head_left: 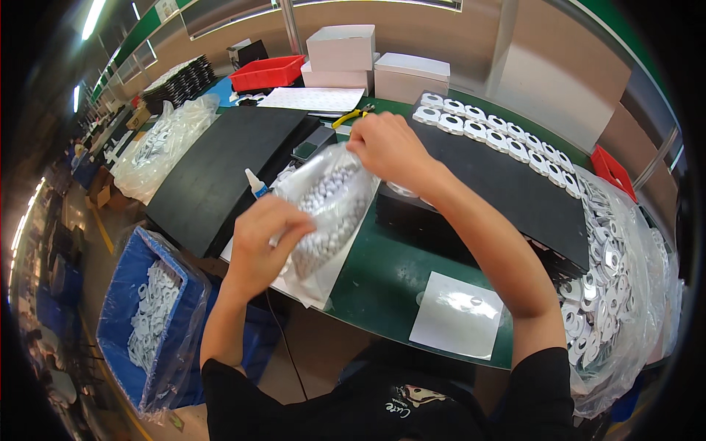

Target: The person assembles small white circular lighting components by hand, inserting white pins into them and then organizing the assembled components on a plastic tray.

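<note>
A clear plastic bag [334, 198] full of small, shiny, whitish round pieces hangs tilted between my hands over the green worktable [382, 283]. My left hand [268, 239] pinches the bag's near left edge. Higher up, my right hand [393, 151] has its fingers closed on the bag's far upper corner. Just behind my left hand stands a small white glue bottle [255, 182] with a pointed nozzle and a blue label. A small dark box [315, 143] sits beyond the bag, partly covered by it.
Rows of white rings lie on a black board [507, 191] at right, beside a plastic bag of similar rings [599, 272]. A black panel [228, 162] is at left, above a blue bin [121, 301] of white parts. Yellow-handled pliers [351, 117], a red tray [268, 72] and white boxes [412, 77] stand behind.
</note>
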The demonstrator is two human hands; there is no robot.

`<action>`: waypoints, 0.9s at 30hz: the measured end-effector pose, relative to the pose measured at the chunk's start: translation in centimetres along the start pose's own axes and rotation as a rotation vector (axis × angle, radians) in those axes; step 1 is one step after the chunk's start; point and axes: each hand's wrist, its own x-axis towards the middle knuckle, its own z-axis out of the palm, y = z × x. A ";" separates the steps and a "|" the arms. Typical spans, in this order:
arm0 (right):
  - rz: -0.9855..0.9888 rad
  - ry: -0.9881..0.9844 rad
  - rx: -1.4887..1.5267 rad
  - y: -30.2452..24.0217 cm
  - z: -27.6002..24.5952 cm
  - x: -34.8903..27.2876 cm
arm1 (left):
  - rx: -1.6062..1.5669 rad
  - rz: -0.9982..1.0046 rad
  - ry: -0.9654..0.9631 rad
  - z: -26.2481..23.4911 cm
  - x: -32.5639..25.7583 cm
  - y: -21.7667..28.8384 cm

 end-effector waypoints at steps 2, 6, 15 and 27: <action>0.074 0.005 -0.132 1.6 0.9 3.2 | -0.015 -0.028 -0.003 1.0 2.1 -2.4; 0.133 0.081 -0.126 5.9 5.1 7.7 | 0.001 -0.034 -0.025 3.8 4.6 -8.0; 0.156 0.103 -0.132 11.0 10.5 10.2 | 0.157 -0.055 -0.068 8.6 5.5 -13.4; -0.098 0.165 -0.100 8.6 -1.8 0.0 | 0.139 -0.152 -0.237 11.7 8.3 -12.3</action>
